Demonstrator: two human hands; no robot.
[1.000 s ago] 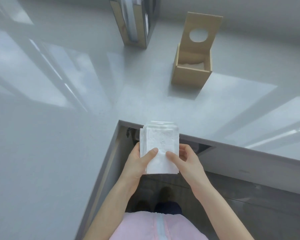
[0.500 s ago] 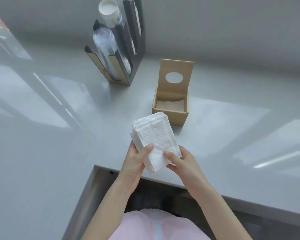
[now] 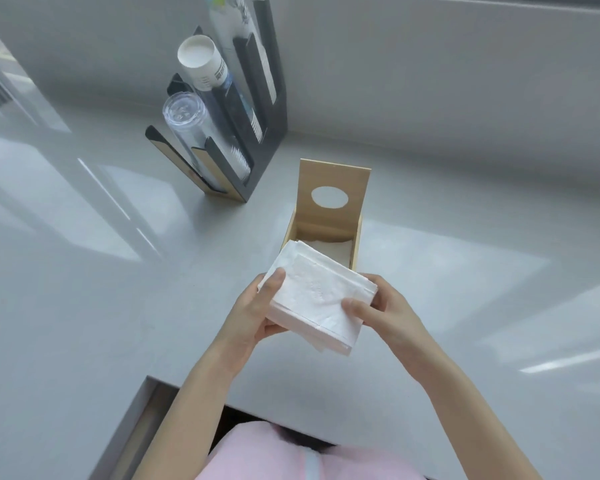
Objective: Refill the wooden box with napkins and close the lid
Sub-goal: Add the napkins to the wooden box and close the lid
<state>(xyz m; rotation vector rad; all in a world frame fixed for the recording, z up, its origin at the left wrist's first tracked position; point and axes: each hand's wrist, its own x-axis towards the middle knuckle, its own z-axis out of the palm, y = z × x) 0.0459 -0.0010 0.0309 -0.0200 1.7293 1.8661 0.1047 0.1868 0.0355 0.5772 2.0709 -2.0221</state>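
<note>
A light wooden box stands on the grey counter, its hinged lid raised upright with an oval hole in it. A few white napkins lie at its bottom. Both hands hold a thick stack of white napkins just in front of the box, its far corner covering the box's near edge. My left hand grips the stack's left side with the thumb on top. My right hand grips the right side the same way.
A black and wood cup dispenser stands behind and left of the box, holding clear plastic cups and white paper cups. The grey counter spreads left and right; its inner corner edge lies near my body.
Both hands have carried the napkin stack up from below the counter edge and forward to the box. The stack has turned to lie diagonally. The view has lifted toward the dispenser.
</note>
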